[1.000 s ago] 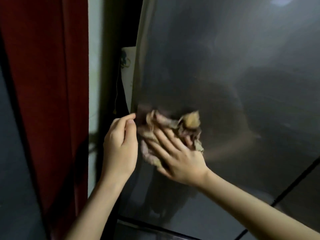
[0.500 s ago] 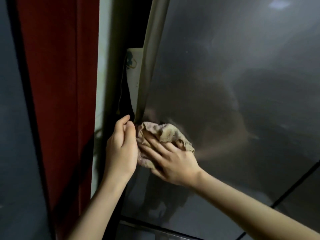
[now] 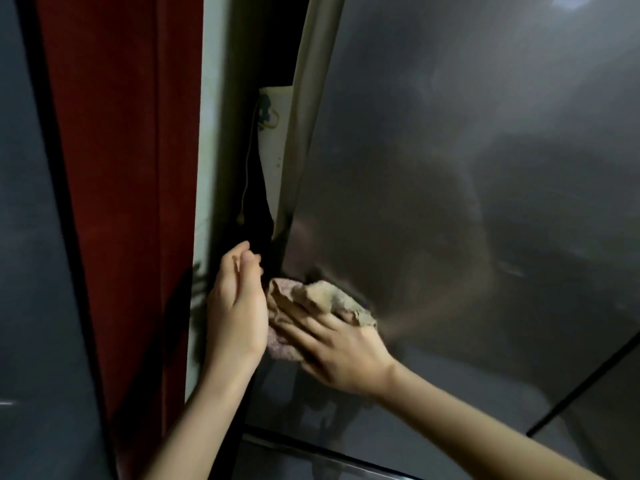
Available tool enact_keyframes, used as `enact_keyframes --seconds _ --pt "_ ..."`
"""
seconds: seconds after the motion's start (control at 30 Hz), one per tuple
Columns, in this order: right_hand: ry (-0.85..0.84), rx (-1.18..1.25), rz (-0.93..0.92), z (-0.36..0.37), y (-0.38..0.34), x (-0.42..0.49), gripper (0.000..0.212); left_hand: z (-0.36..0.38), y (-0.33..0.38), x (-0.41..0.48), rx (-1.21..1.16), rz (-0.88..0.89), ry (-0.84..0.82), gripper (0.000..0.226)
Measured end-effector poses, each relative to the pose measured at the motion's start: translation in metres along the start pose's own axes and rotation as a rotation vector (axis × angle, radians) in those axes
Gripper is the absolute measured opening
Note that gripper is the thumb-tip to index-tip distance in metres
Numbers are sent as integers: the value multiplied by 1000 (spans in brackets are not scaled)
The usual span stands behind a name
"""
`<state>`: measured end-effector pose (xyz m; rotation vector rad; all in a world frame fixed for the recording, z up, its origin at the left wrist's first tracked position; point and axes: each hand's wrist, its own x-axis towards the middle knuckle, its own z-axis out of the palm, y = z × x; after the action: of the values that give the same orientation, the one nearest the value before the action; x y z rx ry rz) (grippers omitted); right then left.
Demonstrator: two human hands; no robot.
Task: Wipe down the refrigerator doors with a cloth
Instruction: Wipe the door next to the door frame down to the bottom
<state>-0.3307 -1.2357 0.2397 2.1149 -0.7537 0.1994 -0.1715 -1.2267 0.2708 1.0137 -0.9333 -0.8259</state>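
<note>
Bearing surface: refrigerator door (image 3: 450, 168), upright, dark grey and glossy, with dim reflections and a bright patch of light at top right. Its left edge is pale and rounded and runs up out of frame. A thin dark seam (image 3: 581, 388) cuts diagonally across the lower right, parting it from the neighbouring panel. A second seam runs along the bottom, above a lower door (image 3: 294, 462).

On the door: one crumpled cloth (image 3: 322, 296), beige with pinkish patches, bunched against the surface low down, just beside the left edge. The right grip (image 3: 346, 355) lies on the cloth, fingers straight and spread, pressing it to the door.
</note>
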Motion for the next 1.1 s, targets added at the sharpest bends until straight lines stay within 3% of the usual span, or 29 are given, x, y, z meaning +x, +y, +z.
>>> enact_keyframes --seconds 0.17,0.23,0.3,0.43,0.5,0.63,0.73,0.83,0.93,1.0,1.1 --pt "265 -58 290 -53 61 39 56 9 6 -5 2 -13 -59 53" --pt "286 -86 354 -50 59 40 58 13 4 -8 -20 -25 -56 41" --pt "203 -97 295 -26 34 17 59 14 1 -10 -38 -25 -56 42" --pt "-19 -21 3 9 5 -43 58 15 -4 -21 93 20 -77 54" --pt "-15 13 14 -8 25 -43 60 18 -3 -26 164 41 -75 50" --pt "201 -120 251 -63 90 -10 55 28 -2 -36 265 72 -67 53" --pt "192 -187 337 -52 79 -19 56 35 -3 -46 375 116 -54 61" --pt "16 -129 177 0 24 -75 49 37 -3 -53 393 139 -65 66" --pt "-102 -41 47 -1 24 -104 45 35 -5 -60 459 211 -52 65" --pt "11 -60 110 -26 52 -92 46 36 -6 -64 541 358 -9 66" --pt "253 -169 358 -62 102 -66 49 43 -6 -72 589 578 49 52"
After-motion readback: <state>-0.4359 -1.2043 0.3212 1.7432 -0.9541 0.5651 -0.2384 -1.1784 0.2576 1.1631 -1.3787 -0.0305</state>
